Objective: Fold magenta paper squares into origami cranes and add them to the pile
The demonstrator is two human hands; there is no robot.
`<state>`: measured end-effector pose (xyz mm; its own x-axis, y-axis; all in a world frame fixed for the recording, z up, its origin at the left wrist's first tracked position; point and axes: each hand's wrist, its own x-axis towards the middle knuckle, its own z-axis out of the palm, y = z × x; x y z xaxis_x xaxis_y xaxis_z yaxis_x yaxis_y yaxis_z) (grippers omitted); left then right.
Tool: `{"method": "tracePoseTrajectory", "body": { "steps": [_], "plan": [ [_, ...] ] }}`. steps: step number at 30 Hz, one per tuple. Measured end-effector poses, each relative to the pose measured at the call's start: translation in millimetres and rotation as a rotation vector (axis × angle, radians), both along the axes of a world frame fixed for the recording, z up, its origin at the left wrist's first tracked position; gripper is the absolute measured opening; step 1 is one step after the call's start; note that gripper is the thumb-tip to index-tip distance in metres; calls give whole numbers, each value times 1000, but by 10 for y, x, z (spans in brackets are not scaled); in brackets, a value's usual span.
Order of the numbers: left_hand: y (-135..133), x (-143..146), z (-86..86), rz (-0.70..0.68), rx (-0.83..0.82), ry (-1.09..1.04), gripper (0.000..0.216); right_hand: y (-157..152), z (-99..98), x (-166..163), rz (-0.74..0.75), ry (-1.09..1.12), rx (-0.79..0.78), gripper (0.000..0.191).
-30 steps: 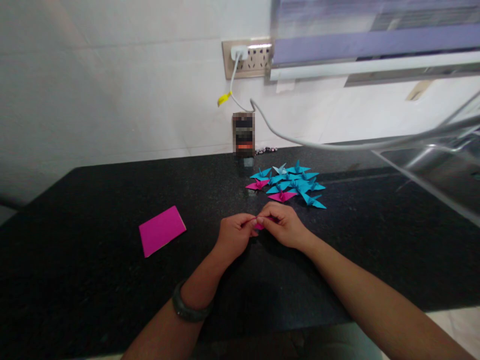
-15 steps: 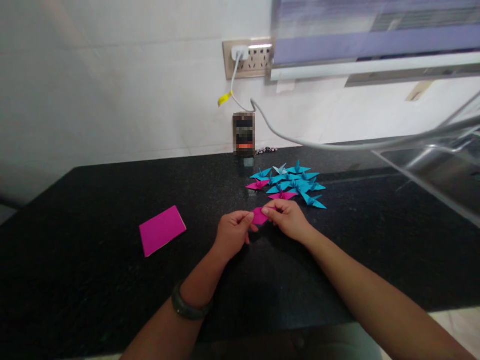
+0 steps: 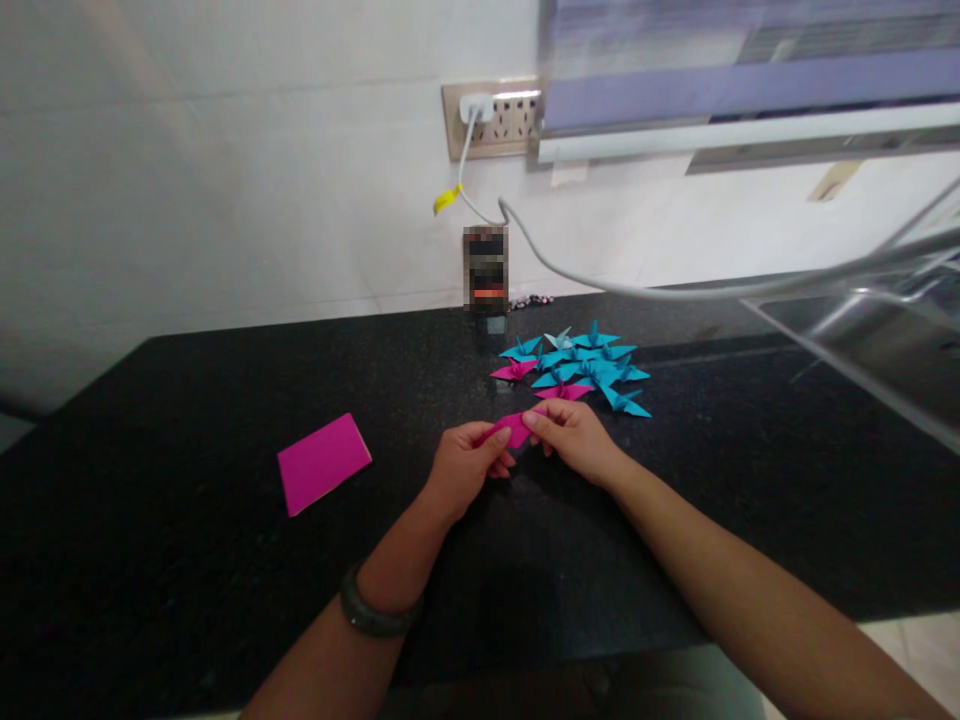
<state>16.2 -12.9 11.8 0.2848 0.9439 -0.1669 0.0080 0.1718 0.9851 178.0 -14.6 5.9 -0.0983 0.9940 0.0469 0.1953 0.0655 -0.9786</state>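
Both forearms reach in over the near edge of the black speckled stone counter [image 3: 217,430], slanting inward until the hands nearly meet, well in from that edge. The left hand [image 3: 469,465], with a dark rounded bangle [image 3: 379,612] around its forearm, pinches one end of a small folded magenta paper piece [image 3: 517,428], thumb on top and other fingers curled below. The right hand [image 3: 574,438] grips the opposite end likewise, its thumb laid over the paper. Just beyond it, toward the far edge, sits a cluster of blue folded-paper cranes [image 3: 589,365], with two magenta paper cranes [image 3: 514,370] and a pale one [image 3: 559,340]. Toward the left edge lies a flat magenta paper square [image 3: 324,463], well apart from the left hand.
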Motion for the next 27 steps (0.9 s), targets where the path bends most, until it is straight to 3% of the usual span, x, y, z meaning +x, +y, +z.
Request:
{"method": "tracePoseTrajectory", "body": {
  "steps": [7, 16, 27],
  "plan": [
    [-5, 6, 3, -19, -24, -1, 28, -18, 21, 14, -48, -122, 120, 39],
    [29, -29, -47, -31, -128, -202, 28, -39, 30, -86, 100, 227, -15, 29],
    [15, -23, -22, -75, -193, -276, 27, -48, -13, -93, 140, 290, -13, 20]
  ]
}}
